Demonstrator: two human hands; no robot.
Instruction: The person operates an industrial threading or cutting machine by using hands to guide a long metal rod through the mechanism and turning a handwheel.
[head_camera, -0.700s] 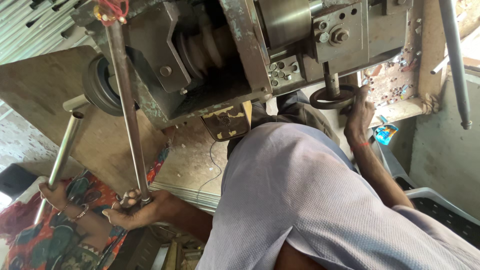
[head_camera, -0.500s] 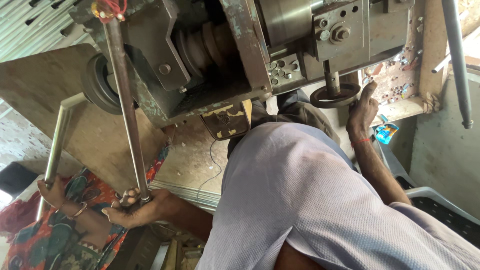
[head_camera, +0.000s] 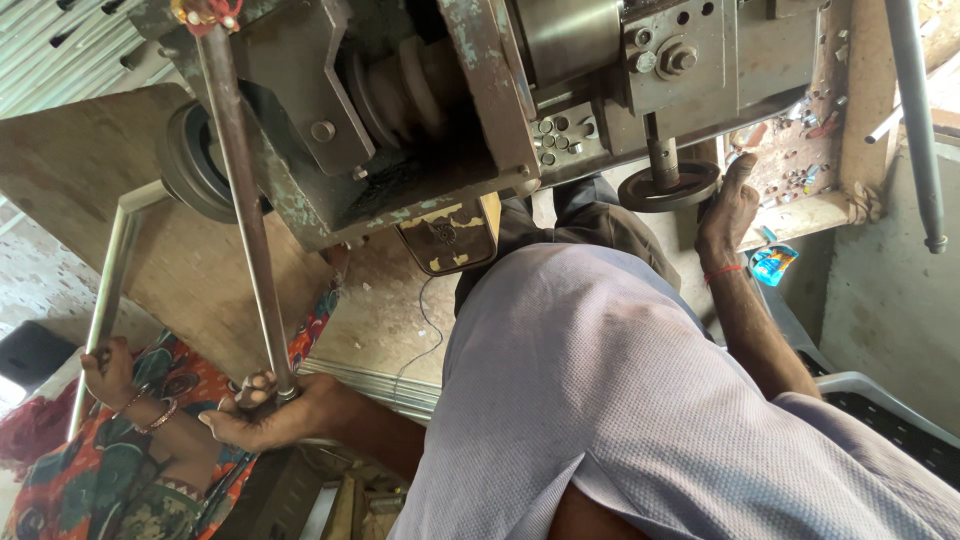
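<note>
Head view showed the right hand (head_camera: 728, 205) had loosened off the handwheel (head_camera: 668, 186) at the right edge of the machine (head_camera: 330, 60), fingers straight against its rim. Meanwhile the left hand (head_camera: 262, 412) stayed closed round the long rod (head_camera: 243, 200).

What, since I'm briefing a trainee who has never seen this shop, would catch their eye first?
A heavy grey machine with a stepped pulley fills the top of the view. At lower left the left hand grips the lower end of a long steel rod, while the right hand touches a handwheel under the machine's right side. At the far lower left, another person's hand holds a metal tube.
</note>
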